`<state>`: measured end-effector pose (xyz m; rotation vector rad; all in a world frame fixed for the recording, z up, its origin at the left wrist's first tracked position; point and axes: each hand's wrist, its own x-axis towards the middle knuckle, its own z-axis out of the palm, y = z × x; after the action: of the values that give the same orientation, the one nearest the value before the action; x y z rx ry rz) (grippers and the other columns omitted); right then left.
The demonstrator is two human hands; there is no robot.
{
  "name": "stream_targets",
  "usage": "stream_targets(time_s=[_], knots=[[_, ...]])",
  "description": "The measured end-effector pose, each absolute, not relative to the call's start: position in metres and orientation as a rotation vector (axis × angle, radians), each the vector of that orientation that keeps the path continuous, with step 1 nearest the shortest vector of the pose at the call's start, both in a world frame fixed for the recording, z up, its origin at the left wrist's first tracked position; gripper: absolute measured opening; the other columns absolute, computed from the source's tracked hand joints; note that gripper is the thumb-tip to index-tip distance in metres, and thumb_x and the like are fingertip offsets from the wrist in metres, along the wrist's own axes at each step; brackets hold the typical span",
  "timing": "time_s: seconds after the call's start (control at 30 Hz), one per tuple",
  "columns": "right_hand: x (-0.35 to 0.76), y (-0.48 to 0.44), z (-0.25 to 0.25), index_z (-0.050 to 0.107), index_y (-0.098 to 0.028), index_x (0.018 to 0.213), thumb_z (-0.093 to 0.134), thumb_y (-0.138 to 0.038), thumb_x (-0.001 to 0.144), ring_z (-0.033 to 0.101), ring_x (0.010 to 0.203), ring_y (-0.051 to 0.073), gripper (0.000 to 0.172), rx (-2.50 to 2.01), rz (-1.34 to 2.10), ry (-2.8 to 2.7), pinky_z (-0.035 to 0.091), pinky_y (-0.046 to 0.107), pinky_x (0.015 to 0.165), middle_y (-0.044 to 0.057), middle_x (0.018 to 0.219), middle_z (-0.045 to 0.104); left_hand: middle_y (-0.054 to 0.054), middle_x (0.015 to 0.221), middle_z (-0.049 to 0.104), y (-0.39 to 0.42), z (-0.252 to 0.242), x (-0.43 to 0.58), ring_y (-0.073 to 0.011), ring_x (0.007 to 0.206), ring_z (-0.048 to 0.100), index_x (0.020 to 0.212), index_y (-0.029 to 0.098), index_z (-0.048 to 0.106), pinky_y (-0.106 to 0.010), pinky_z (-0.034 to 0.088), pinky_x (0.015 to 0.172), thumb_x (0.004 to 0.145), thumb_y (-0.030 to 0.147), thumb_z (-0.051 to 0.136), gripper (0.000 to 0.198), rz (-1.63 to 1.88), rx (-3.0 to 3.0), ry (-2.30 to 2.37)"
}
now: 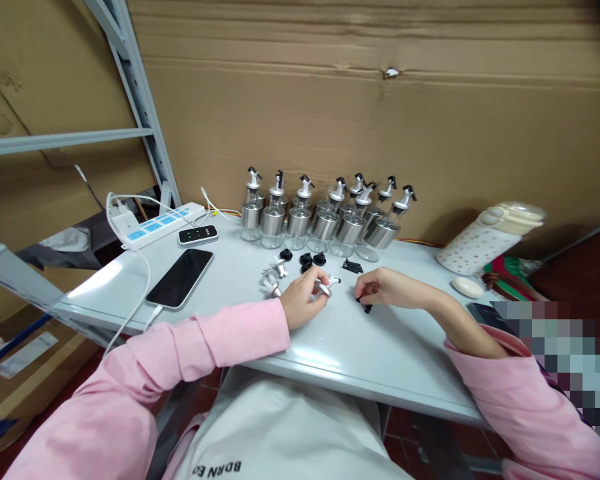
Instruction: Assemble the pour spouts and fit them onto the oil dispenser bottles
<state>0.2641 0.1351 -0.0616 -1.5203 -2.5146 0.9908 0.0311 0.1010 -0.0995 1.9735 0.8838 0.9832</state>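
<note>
My left hand (305, 300) is closed around a silver-and-white pourer spout (324, 289), just above the table. To its right, my right hand (380, 288) reaches down with its fingers pinched at small black parts (367, 309) on the tabletop. More white spout pieces (271, 283) lie beside my left hand. Behind that hand sit several round black stoppers (306, 259), and a small pile of black sticks (353, 267) is to their right. Glass bottles with steel sleeves (325, 225) stand in rows at the back, topped with silver spouts and black levers.
A phone (180, 279) on a white cable, a small black device (198, 235) and a power strip (163, 227) occupy the left side. A dotted white flask (485, 240) and a white oval object (467, 287) are at the right. Cardboard (305, 113) walls off the back.
</note>
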Motion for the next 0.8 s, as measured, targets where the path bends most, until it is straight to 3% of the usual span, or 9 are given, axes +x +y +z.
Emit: stream_targets(time_s=[0.43,0.63,0.8], knots=[[0.260,0.136,-0.059,0.068,-0.016,0.071,0.067,-0.038,0.063,0.060,0.064,0.018,0.023,-1.573,1.090,-2.416,0.046,0.029,0.062,0.003,0.063,0.067,0.000,0.085,0.048,0.103,-0.100,0.032,-0.0104,0.072,0.046,0.086,0.018,0.040,-0.021,0.035,0.062,0.076,0.014,0.049,0.014,1.003,1.965,0.858],[0.271,0.137,-0.058,0.069,-0.016,0.087,0.064,-0.047,0.069,0.060,0.073,0.019,0.035,-1.465,1.172,-2.437,0.045,0.029,0.066,0.005,0.081,0.069,0.000,0.087,0.048,0.103,-0.101,0.033,-0.0101,0.073,0.045,0.087,0.018,0.039,-0.024,0.037,0.071,0.077,0.014,0.048,0.014,1.027,1.931,0.839],[0.259,0.130,-0.052,0.064,-0.017,0.097,0.059,-0.051,0.075,0.055,0.069,0.016,0.041,-1.341,1.087,-2.272,0.043,0.029,0.064,0.004,0.079,0.064,-0.001,0.088,0.049,0.105,-0.104,0.033,-0.0110,0.076,0.049,0.092,0.019,0.036,-0.025,0.039,0.074,0.078,0.016,0.050,0.019,1.032,1.889,0.794]])
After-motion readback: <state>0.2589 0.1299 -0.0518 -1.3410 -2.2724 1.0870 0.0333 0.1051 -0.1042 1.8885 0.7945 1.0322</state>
